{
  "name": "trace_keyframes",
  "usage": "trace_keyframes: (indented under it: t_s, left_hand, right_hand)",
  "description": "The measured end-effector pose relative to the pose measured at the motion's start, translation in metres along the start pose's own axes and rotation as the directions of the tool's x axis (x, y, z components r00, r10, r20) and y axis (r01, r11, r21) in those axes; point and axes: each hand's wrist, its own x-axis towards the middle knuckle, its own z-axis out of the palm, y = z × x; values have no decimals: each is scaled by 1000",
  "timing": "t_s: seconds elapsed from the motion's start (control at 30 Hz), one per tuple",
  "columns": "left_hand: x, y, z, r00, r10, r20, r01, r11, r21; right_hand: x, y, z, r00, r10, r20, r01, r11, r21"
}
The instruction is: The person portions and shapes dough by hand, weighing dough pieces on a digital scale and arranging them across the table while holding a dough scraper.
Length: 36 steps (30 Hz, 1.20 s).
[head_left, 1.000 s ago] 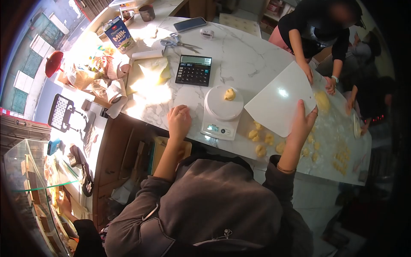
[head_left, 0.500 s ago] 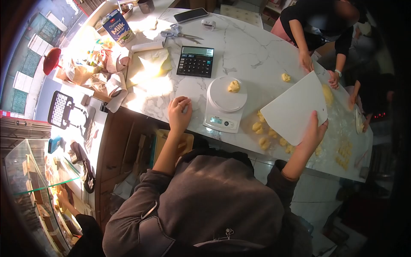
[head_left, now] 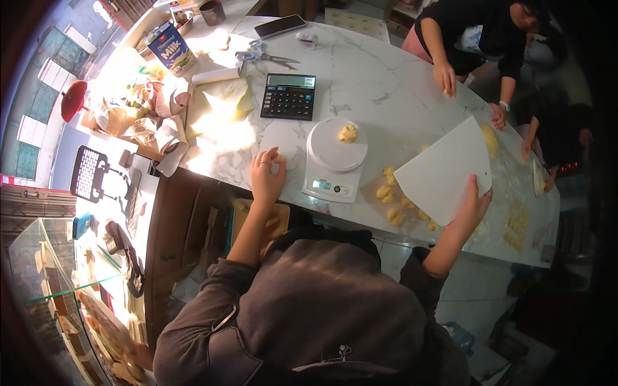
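Note:
My right hand grips a large white dough scraper by its near edge, holding it over the right part of the table. Partly beneath it lie several yellow dough pieces. A kitchen scale stands left of the scraper, with one dough lump on its round platform. Over the table's front edge, left of the scale, is my left hand. Its fingers are curled, with a small yellowish bit of dough pinched at the tips.
A calculator, scissors, a phone and a milk carton lie or stand at the back left. Across the table is a co-worker, whose hands are near the far edge. More dough lies behind the scraper.
The scraper has tilted and shifted slightly. My left hand's fingers have lifted, showing the dough bit. The co-worker's hand has moved away from the scraper. An arm by the glass case has gone from view.

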Motion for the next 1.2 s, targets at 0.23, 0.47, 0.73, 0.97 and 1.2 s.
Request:
trace_keyframes:
  t_s: [0.23,0.47,0.73,0.97,1.2]
  left_hand:
    - [10,34,-12,973,156,-168,-139,985,104]
    - [58,115,13,849,392,353,-364,920,-146]
    - [73,123,65,737,426,525,-446,890,-96]
    - [64,148,46,927,188,325,-110,964,-243]
    - [1,187,17,548,-71,833,217,974,-60]
  right_hand:
    - [10,-18,-36,991,63,-116,-71,996,-63]
    - [32,-7,-193,980,192,41,-191,887,420]
    - [-11,55,-289,674,360,645,-689,622,373]
    - [-31,145,-258,404,354,843,-889,369,271]
    - [1,113,-242,203,303,931,-967,209,143]
